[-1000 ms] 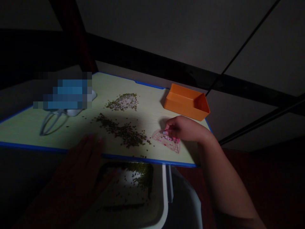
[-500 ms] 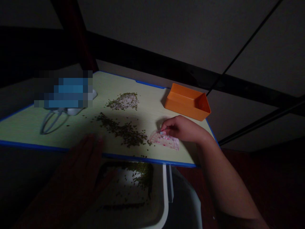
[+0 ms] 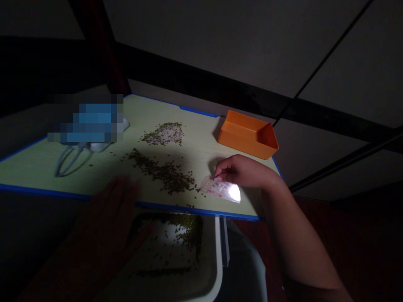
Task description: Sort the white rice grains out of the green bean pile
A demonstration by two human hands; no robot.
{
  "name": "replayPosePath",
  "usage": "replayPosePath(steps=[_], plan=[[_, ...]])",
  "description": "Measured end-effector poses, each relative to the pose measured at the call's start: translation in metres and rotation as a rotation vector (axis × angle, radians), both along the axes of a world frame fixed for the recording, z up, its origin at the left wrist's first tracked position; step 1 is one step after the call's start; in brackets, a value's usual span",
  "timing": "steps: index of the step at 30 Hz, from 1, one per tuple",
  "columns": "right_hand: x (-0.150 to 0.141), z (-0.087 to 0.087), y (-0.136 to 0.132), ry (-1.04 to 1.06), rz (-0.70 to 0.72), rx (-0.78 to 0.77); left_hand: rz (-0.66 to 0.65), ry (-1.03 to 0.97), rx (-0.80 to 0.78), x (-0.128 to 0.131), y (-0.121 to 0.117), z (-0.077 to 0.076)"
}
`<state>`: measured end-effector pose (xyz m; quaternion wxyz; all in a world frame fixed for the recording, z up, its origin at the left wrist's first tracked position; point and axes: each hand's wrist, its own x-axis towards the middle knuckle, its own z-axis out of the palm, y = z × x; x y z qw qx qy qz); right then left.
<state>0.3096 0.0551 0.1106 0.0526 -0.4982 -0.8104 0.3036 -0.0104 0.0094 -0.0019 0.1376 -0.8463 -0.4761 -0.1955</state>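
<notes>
Pinched in the fingers of my right hand [image 3: 241,170] is a clear protractor [image 3: 218,188] with pink markings, held low over the table, its right end glinting. Just left of it lies a band of small dark green beans [image 3: 170,175]. Farther back is a second heap [image 3: 165,133], where green beans mix with white grains. My left hand [image 3: 115,201] rests in shadow at the table's front edge, fingers stretched out and holding nothing. Below that edge stands a white-rimmed tub [image 3: 218,251] with green beans [image 3: 189,226] gathered toward its back right corner.
An orange box [image 3: 244,136] stands at the table's back right. On the left are a blurred-out blue patch [image 3: 94,121], a white object [image 3: 102,146] and a looped cord [image 3: 67,163]. The table [image 3: 201,130] has a blue edge; cabinet panels rise behind it.
My right hand has shifted slightly right with the protractor, which has tilted and now catches a bright glare. My left hand and the bean heaps look unmoved.
</notes>
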Motion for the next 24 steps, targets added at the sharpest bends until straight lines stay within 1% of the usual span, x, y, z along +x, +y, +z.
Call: replayPosePath(steps=[6,11,15,18,24], plan=[[0.0002,0.0000,-0.0002,-0.009,-0.054,-0.012,0.014,0.004,-0.024,-0.0012,-0.0009,-0.0023],[-0.0006,-0.0011,0.0000,-0.009,-0.067,0.038,0.023,-0.017,-0.028,-0.0007,-0.0009,-0.0003],[-0.0026,-0.0017,0.0000,-0.019,-0.060,0.087,-0.008,0.020,-0.010,-0.0011,-0.0001,-0.0006],[-0.0034,-0.0013,-0.0005,0.006,-0.046,0.093,0.014,0.036,-0.022,-0.0018,-0.0007,-0.0008],[-0.0026,-0.0011,-0.0009,0.041,0.010,0.029,0.013,0.021,-0.005,-0.0017,-0.0013,0.0002]])
